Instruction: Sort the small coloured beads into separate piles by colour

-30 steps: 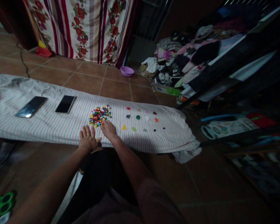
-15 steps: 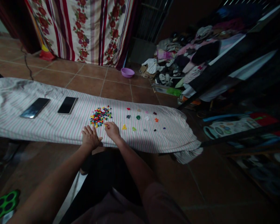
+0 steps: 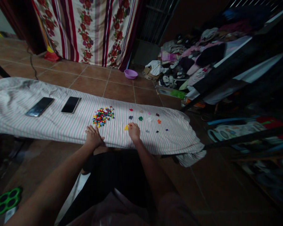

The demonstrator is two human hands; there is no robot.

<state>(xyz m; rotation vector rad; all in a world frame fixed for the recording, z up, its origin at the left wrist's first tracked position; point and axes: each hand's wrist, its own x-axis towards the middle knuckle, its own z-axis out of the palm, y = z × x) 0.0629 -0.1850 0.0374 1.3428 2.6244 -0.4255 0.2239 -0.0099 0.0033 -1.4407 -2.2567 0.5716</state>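
A mixed pile of tiny colourful pieces [image 3: 102,117] lies on the striped cloth [image 3: 118,138]. My left hand [image 3: 93,137] rests flat on the cloth just below that pile, fingers apart and holding nothing. My right hand [image 3: 134,131] is pinched at the small yellow group [image 3: 126,127], a yellow piece at its fingertips. Around it sit little single-colour groups: red [image 3: 131,110], dark grey [image 3: 130,117], dark green [image 3: 140,118], white [image 3: 149,119], orange [image 3: 158,121], light grey [image 3: 147,131], black [image 3: 157,131] and blue [image 3: 166,130]. The lime-green group is hidden behind my right hand.
Two phones, one larger [image 3: 39,107] and one smaller [image 3: 71,105], lie on the cloth to the left. Beyond the bench, a purple basin [image 3: 131,74] stands on the tiled floor, with heaped clothes [image 3: 188,59] at its right. A dark metal bar [image 3: 240,138] crosses at right.
My right hand has moved right from the mixed pile to the yellow group, covering the lime-green one. My left hand stays flat in place. The whole view has shifted slightly.
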